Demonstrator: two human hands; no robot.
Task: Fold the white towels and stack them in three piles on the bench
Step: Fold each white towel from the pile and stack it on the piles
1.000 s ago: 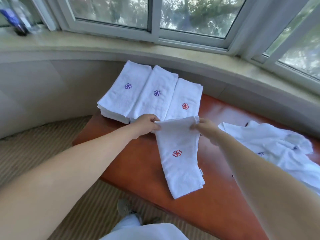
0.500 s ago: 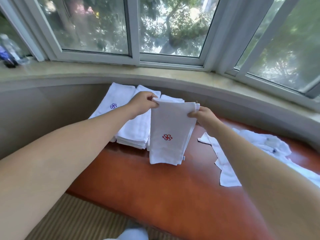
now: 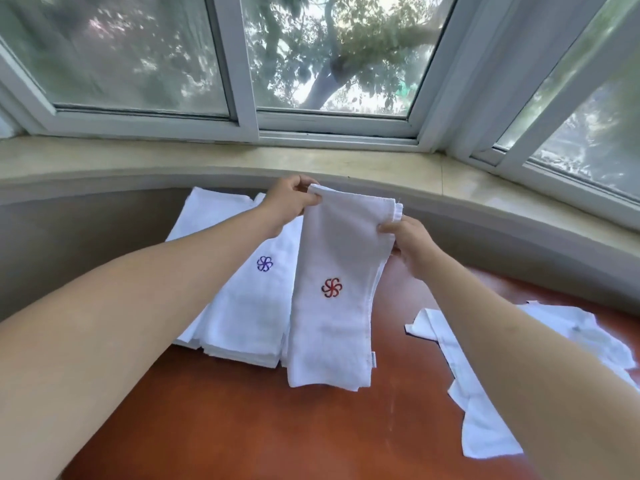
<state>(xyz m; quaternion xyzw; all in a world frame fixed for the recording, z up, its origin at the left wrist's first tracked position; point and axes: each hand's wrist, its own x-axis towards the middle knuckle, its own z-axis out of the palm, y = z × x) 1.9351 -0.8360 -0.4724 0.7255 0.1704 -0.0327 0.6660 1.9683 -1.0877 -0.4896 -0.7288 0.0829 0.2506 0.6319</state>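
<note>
Our hands grip the same folded towel (image 3: pixel 332 292) by its far end: our left hand (image 3: pixel 289 204) pinches the far left corner between thumb and curled fingers, and our right hand (image 3: pixel 408 242) pinches the right edge just below the far right corner. This towel, white with a red pinwheel emblem (image 3: pixel 331 287), lies lengthwise toward us, its near end reaching the reddish-brown worktop (image 3: pixel 242 427).

Starting at the left, we see a stack of folded white towels (image 3: pixel 204 216) partly hidden under our left forearm. Just beside it sits a second stack (image 3: pixel 249 313), whose top towel carries a purple pinwheel emblem (image 3: pixel 265 263). The towel we hold comes next, overlapping that stack's right edge; whatever lies beneath it is hidden. Farther right, apart from the stacks, loose unfolded white towels (image 3: pixel 485 420) sprawl on the worktop, partly behind our right forearm. A pale stone windowsill (image 3: pixel 138 157) curves beyond everything, under white-framed windows (image 3: pixel 247 109).
</note>
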